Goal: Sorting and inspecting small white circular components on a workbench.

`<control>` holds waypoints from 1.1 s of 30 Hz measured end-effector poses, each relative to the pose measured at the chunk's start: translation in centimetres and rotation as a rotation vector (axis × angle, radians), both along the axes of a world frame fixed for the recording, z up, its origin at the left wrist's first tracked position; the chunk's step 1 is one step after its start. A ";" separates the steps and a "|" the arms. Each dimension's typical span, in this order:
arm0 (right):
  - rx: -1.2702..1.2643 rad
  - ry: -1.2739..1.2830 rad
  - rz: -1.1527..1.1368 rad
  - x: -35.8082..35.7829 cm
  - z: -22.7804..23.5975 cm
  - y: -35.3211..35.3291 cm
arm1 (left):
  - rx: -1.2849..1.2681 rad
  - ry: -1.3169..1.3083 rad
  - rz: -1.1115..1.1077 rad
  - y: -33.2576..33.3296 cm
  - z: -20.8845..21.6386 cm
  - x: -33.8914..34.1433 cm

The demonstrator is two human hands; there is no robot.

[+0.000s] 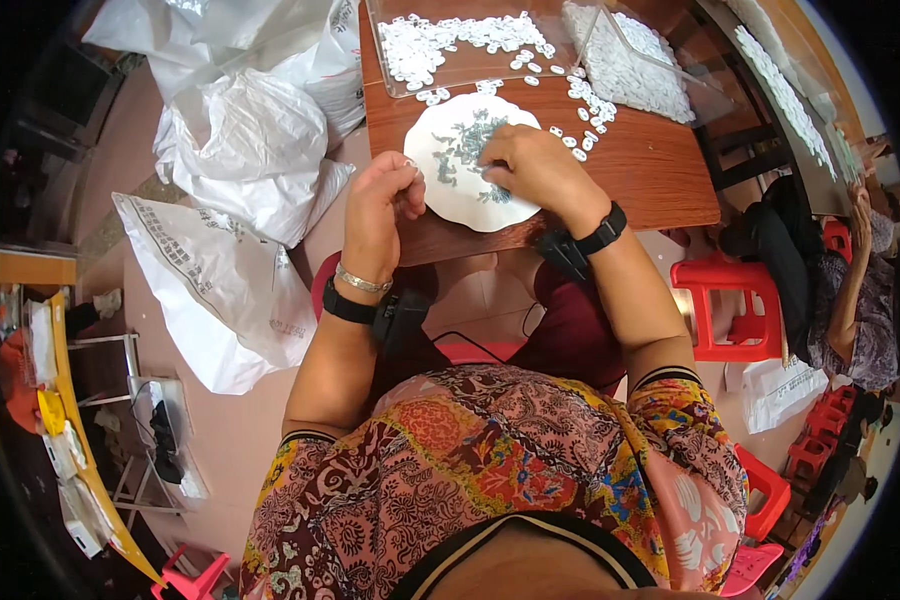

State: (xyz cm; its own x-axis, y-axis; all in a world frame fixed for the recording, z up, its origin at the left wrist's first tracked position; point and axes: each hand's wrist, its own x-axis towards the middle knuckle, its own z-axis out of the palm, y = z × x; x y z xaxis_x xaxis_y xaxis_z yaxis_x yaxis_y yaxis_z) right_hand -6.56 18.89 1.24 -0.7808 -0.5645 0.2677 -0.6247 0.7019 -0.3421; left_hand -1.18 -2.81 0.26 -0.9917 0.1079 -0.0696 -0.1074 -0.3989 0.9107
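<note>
A white plate with a wavy rim (425,125) lies at the near edge of the wooden table and bears a scattered heap of small grey metal parts (470,140). Over the plate's right half, my right hand (542,172) reaches down with bent fingers among the metal parts. Its fingertips are blurred, and what they pinch is hidden. At the plate's left rim, my left hand (382,205) is closed, thumb against forefinger, on a small white piece (411,164). Loose white oval pieces with two holes (590,105) lie beyond the plate.
A clear tray (460,72) of white oval pieces sits at the table's far side, with a filled clear box (635,75) to its right. White sacks (250,140) crowd the left floor. Red stools (735,300) and another person (850,300) are at the right.
</note>
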 end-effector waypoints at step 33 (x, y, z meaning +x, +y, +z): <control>0.041 0.104 -0.076 0.1 -0.1 -1.7 | 0.013 -0.015 -0.035 -0.1 -0.9 0.9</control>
State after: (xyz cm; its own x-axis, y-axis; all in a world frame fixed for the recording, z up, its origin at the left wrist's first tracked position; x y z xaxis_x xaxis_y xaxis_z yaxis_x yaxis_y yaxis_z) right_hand -6.49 17.21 1.13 -0.7911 -0.5165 0.3277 -0.5996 0.7607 -0.2486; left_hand -0.25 -2.87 -0.69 -0.9862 0.1435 -0.0826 -0.1348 -0.4062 0.9038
